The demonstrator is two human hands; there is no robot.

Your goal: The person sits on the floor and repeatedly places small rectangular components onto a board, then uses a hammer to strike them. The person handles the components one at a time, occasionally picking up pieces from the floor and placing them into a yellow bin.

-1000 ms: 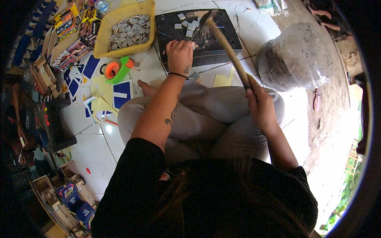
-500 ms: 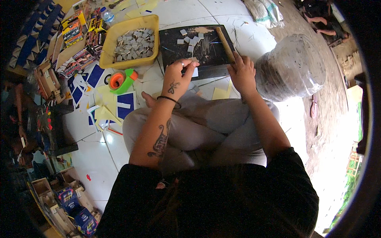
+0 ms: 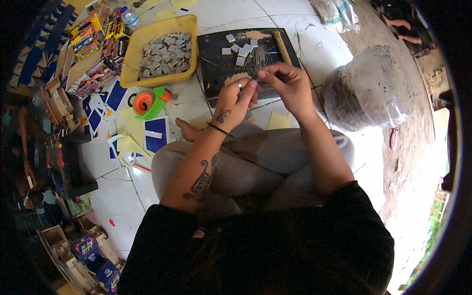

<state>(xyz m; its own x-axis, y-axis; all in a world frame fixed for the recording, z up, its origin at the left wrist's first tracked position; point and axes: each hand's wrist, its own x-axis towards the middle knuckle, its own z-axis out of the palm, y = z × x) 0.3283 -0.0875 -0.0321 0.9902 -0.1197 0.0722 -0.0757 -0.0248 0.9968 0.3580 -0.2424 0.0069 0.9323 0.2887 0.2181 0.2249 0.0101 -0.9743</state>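
Observation:
My left hand (image 3: 235, 102) and my right hand (image 3: 291, 89) meet just over the near edge of a black board (image 3: 210, 64). Thumb and fingers of both are pinched together, fingertips almost touching. Whatever they hold is too small to make out. Beyond my fingertips, a heap of thin wire-like sticks (image 3: 259, 55) lies on the board. Several small grey square pieces (image 3: 235, 48) are scattered beside it. Along the board's right side rests a wooden stick (image 3: 281, 46), untouched by either hand.
Left of the board stands a yellow tub (image 3: 192, 47) with many grey pieces. A tape roll (image 3: 146, 102), paper scraps (image 3: 129, 143) and printed boxes (image 3: 92, 74) lie further left. A large plastic-wrapped bundle (image 3: 368, 88) stands at right.
My right hand has left the wooden stick and come in beside my left hand. The white square seen at my left fingers no longer shows. The left hand has moved slightly right.

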